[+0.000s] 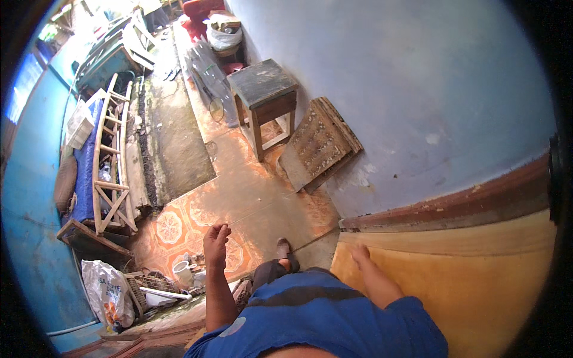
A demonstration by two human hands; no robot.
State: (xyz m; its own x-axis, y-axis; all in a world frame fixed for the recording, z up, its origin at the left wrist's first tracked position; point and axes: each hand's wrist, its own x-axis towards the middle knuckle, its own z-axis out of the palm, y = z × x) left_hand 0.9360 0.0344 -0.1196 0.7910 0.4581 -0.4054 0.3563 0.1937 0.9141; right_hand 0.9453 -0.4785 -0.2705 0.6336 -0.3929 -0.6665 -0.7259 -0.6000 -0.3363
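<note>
At far left, a white printed sack [107, 293] sits on the floor below a pale wooden ladder [109, 148] leaning near the blue wall [36, 221]. Next comes a white mug [182, 274], near the left hand [216, 243], which is raised over the patterned floor [170, 227], its grip released and fingers half bent. Farther off stand a worn stool [262, 82] and, beside it, stacked boards [322, 143] leaning on the pale wall [412, 119]. The right hand [360, 255] is at the left edge of a yellow wooden panel [441, 280], at far right; I cannot tell whether its grip is clenched.
</note>
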